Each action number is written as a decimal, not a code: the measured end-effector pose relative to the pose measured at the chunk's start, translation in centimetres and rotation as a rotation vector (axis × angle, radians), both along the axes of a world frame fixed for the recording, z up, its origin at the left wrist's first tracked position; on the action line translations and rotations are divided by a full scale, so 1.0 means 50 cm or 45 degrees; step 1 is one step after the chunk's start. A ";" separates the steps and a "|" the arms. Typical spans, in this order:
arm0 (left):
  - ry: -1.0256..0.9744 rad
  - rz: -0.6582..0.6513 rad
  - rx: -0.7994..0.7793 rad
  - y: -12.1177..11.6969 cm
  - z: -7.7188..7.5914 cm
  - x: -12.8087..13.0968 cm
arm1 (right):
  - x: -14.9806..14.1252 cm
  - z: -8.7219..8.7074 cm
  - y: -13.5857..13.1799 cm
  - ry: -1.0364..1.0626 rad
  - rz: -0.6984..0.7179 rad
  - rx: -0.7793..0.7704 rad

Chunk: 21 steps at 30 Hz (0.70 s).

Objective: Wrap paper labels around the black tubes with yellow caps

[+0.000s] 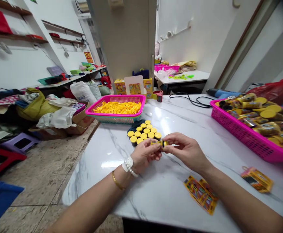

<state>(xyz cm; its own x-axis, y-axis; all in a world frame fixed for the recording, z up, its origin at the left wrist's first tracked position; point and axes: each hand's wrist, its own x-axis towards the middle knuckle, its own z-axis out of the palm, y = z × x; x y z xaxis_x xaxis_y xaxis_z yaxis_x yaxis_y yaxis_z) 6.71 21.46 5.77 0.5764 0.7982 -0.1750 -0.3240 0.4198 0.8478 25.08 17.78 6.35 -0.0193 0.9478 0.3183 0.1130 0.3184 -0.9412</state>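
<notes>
Sitting between both hands (144, 153) — yellow-black piece (158, 142)

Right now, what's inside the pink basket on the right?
The pink basket holds a pile of small cylinders in printed yellow wraps, several showing yellow caps. The pile hides the basket's floor and anything below the top layer.

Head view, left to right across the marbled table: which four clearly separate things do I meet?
Pink basket of yellow pieces → held yellow-and-black item → printed yellow cards → small orange printed item. Overlapping, left out: yellow-topped cylinders, right-hand basket.
</notes>
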 end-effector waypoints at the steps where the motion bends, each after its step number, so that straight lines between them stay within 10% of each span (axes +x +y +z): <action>1: 0.007 -0.002 -0.004 0.000 -0.001 -0.002 | 0.002 -0.001 -0.002 -0.105 -0.007 0.087; 14: 0.138 -0.095 0.122 0.004 0.009 -0.014 | 0.009 0.006 -0.011 -0.499 -0.130 0.630; 21: 0.169 0.068 0.405 -0.010 0.015 -0.008 | -0.004 -0.004 -0.014 -0.370 -0.193 0.433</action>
